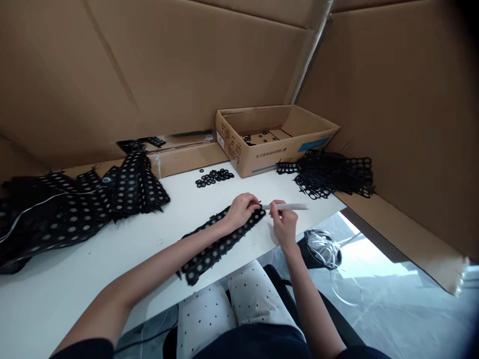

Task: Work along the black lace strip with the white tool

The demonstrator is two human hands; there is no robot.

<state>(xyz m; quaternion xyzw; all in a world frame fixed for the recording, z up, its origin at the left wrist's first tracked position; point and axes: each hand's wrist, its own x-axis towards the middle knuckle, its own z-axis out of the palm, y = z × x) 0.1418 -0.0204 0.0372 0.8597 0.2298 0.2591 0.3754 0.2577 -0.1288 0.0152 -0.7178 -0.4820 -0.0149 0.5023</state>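
Note:
A black sheet with rows of pale round dots (215,249) lies slanted on the white table in front of me. My left hand (242,212) is closed in a pinch at its far right end, the wrist passing above the sheet. My right hand (284,223) is closed around a slim, pale grey flat piece (294,206). One end of this piece meets the sheet by my left fingertips; the other sticks out to the right. Blur hides whether it is a tool or a strip. Beyond my hands sits a small pile of black rings (215,177).
Dotted black sheets (75,209) are heaped at the left, a white cord across them. An open cardboard box (277,157) holds loose black rings. Black perforated scraps (333,174) lie at the right. Below the table edge, a dark bin holds silvery strips (324,249). Cardboard walls (168,65) enclose the table.

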